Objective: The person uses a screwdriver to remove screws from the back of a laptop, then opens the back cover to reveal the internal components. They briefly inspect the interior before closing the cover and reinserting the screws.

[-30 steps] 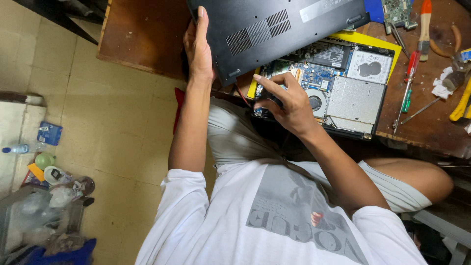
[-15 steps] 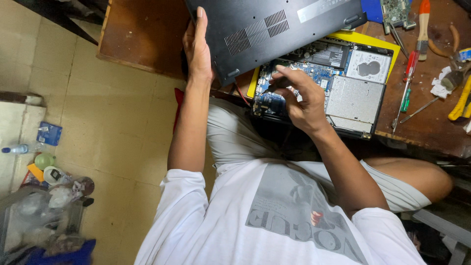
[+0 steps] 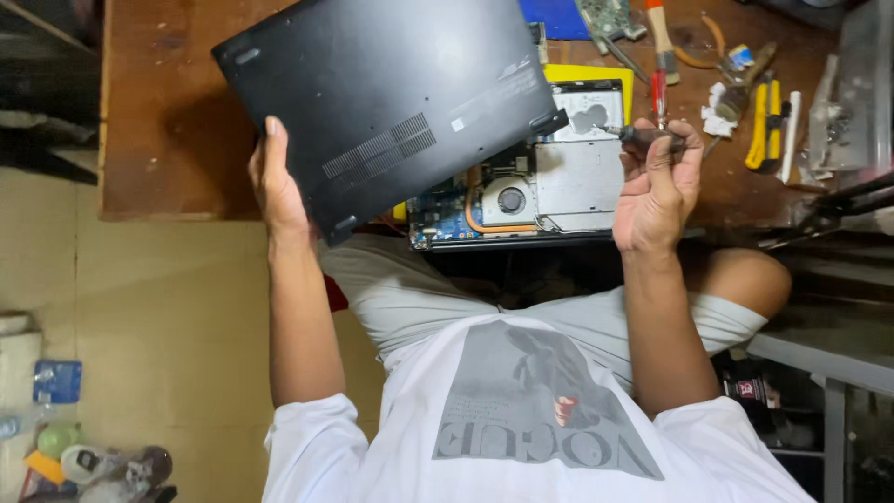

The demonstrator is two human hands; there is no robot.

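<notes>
The lifted black cover (image 3: 391, 112) blocks your way left; bare surface (image 3: 158, 140) lies beyond, tools (image 3: 768, 121) crowd right.

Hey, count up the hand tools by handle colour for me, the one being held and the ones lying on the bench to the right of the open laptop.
Dark handle, screwdriver gripped in the right hand: 1
Red handle, screwdriver lying on the bench: 1
Yellow handles, pliers on the bench: 1
Total: 3

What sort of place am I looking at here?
Most likely a small electronics repair bench: an opened laptop on a worn wooden table, hand tools such as yellow-handled pliers, and a loose circuit board.
</notes>
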